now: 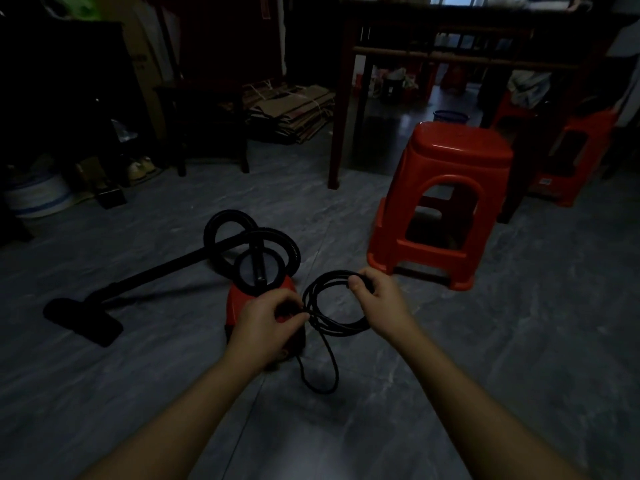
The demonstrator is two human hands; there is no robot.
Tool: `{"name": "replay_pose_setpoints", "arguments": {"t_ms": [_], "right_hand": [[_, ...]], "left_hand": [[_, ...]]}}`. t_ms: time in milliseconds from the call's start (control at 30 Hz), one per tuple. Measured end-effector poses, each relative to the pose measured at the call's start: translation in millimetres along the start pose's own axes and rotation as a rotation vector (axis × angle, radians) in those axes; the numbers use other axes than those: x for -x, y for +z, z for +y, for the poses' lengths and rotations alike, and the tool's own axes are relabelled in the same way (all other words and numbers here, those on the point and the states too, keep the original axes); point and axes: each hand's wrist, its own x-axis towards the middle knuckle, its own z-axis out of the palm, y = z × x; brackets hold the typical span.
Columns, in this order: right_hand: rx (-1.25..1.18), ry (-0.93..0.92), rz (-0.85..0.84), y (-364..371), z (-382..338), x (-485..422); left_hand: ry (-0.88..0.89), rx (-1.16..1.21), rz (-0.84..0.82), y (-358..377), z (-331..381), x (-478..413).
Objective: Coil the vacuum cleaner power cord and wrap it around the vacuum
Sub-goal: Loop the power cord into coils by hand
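Observation:
A small red vacuum cleaner (pixel 239 299) stands on the grey floor, partly hidden behind my left hand. Its black hose (pixel 221 230) loops above it, and a black wand runs left to the floor nozzle (pixel 83 320). The black power cord (pixel 329 320) forms several round loops held in the air between my hands. My left hand (pixel 263 323) pinches the loops at their left side. My right hand (pixel 377 296) grips the top right of the coil. A slack length of cord hangs down to the floor and leads back to the vacuum's base.
A red plastic stool (pixel 446 199) stands just right of the coil, with another red stool (pixel 575 157) farther right. A dark wooden table (pixel 467 53) is behind them. Flattened cardboard (pixel 291 109) and dark furniture fill the back left. A white and blue tub (pixel 38 195) sits at the left edge.

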Motion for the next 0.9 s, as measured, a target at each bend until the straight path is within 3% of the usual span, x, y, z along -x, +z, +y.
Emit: {"name": "replay_pose_setpoints", "arguments": {"t_ms": [333, 567, 900], "right_hand": [[-0.033, 0.056, -0.186, 14, -11, 3], [-0.036, 0.153, -0.333, 22, -12, 11], [0.005, 0.217, -0.521, 23, -14, 12]], "left_hand": [[-0.073, -0.255, 0.012, -20, -13, 1], [0.077, -0.312, -0.112, -13, 4, -1], [0.25, -0.409, -0.135, -12, 11, -1]]}}
